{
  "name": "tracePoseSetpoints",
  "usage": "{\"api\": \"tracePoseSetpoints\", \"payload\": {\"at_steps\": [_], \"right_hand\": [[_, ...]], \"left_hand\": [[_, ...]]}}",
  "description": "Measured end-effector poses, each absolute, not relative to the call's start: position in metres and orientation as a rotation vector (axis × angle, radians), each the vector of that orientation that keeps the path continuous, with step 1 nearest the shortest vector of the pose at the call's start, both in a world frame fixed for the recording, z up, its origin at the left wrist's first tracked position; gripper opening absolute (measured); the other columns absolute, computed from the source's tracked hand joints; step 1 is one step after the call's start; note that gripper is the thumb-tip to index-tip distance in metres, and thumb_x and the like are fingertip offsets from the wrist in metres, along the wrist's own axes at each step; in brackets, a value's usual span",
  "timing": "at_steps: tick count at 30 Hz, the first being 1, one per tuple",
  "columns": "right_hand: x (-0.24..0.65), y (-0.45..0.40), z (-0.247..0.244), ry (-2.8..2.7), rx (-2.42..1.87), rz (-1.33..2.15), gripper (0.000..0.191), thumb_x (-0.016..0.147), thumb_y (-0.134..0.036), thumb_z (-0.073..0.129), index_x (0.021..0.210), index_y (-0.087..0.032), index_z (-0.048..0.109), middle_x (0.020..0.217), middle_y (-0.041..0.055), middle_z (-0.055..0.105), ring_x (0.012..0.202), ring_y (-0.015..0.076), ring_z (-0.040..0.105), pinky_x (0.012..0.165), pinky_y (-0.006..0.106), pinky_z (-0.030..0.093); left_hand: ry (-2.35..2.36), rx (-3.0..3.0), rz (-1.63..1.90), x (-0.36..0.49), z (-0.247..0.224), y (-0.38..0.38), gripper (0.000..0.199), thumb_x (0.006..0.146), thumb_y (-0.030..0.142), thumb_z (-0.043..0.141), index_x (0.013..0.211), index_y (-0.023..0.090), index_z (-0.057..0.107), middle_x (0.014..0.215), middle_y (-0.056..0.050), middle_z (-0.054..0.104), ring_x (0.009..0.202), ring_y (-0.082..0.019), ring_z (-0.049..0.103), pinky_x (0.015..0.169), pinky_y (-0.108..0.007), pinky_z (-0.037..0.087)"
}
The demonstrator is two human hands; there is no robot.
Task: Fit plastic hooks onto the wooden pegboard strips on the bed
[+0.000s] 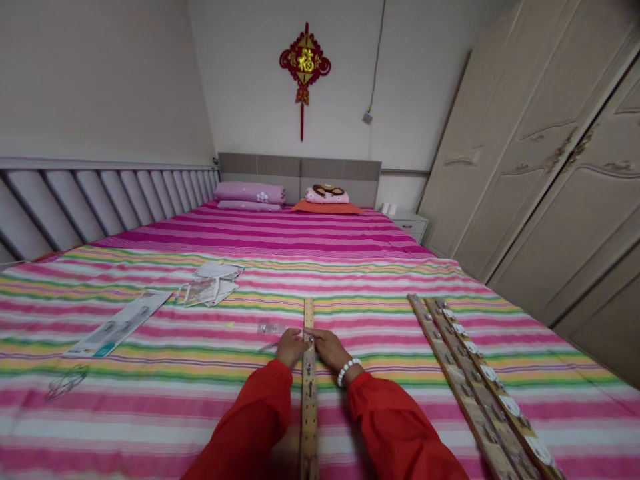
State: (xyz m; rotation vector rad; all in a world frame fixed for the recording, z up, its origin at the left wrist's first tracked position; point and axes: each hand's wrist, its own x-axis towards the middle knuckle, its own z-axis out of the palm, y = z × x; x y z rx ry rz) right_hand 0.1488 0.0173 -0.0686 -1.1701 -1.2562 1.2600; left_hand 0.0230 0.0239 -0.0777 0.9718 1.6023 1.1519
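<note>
A long, narrow wooden strip [309, 427] with rows of small holes lies lengthwise on the bed before me. Several small metal fittings sit along its nearer part. My left hand [290, 349] is at the strip's left edge, and my right hand [327, 347] curves over from the right. Their closed fingertips meet above the strip around a small shiny metal fitting [311, 339]. The fingers partly cover it, so its exact kind is unclear. Just left of my left hand lies a small clear plastic packet [270, 328].
Several similar strips [463, 380] with metal and white pieces lie to the right. On the left are a long printed package [120, 325], a pile of packets [213, 283] and scissors [67, 381]. A bed rail [110, 200] borders the left; wardrobes [525, 147] stand right.
</note>
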Motion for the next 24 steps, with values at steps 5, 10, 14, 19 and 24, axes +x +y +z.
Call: {"api": "tracePoseSetpoints", "payload": {"at_steps": [5, 10, 14, 19, 24], "right_hand": [[0.151, 0.012, -0.069, -1.272, -1.116, 1.253, 0.03, 0.062, -0.017, 0.058, 0.084, -0.023, 0.078, 0.089, 0.0018, 0.077, 0.099, 0.0253, 0.066, 0.096, 0.041, 0.044], [0.151, 0.007, -0.071, -1.215, -1.141, 1.215, 0.032, 0.062, -0.019, 0.058, 0.087, -0.021, 0.077, 0.076, -0.0002, 0.076, 0.083, 0.0223, 0.067, 0.082, 0.037, 0.051], [0.152, -0.001, -0.074, -1.15, -1.174, 1.231, 0.047, 0.062, -0.02, 0.057, 0.107, -0.02, 0.071, 0.053, -0.0047, 0.066, 0.047, 0.0146, 0.056, 0.051, 0.027, 0.047], [0.153, -0.012, -0.081, -1.017, -1.129, 1.279, 0.067, 0.061, -0.019, 0.055, 0.129, -0.017, 0.055, 0.05, -0.0072, 0.058, 0.036, 0.0104, 0.042, 0.039, 0.022, 0.033], [0.153, -0.012, -0.083, -0.818, -1.126, 1.336, 0.058, 0.057, -0.017, 0.058, 0.115, -0.014, 0.062, 0.053, -0.0047, 0.061, 0.036, 0.0107, 0.045, 0.038, 0.022, 0.032]], "left_hand": [[1.543, 0.942, 1.153, 0.021, -0.07, 0.019, 0.035, 0.049, -0.001, 0.069, 0.078, 0.015, 0.056, 0.06, 0.005, 0.055, 0.064, -0.014, 0.06, 0.065, -0.026, 0.048], [1.474, 0.924, 1.145, 0.022, -0.054, 0.01, 0.028, 0.049, 0.002, 0.068, 0.069, 0.018, 0.054, 0.057, 0.004, 0.057, 0.063, -0.015, 0.06, 0.064, -0.026, 0.048], [1.415, 0.931, 1.137, 0.02, -0.035, -0.003, 0.017, 0.054, 0.013, 0.068, 0.065, 0.017, 0.056, 0.056, 0.001, 0.061, 0.068, -0.019, 0.063, 0.07, -0.03, 0.05], [1.26, 1.044, 1.342, 0.009, 0.028, -0.057, 0.032, 0.061, 0.035, 0.072, 0.086, 0.016, 0.067, 0.093, -0.008, 0.07, 0.098, -0.024, 0.062, 0.09, -0.035, 0.048], [0.96, 1.103, 1.497, -0.027, 0.091, -0.157, 0.037, 0.068, 0.053, 0.068, 0.095, 0.027, 0.07, 0.108, -0.006, 0.068, 0.108, -0.029, 0.059, 0.092, -0.039, 0.051]]}}
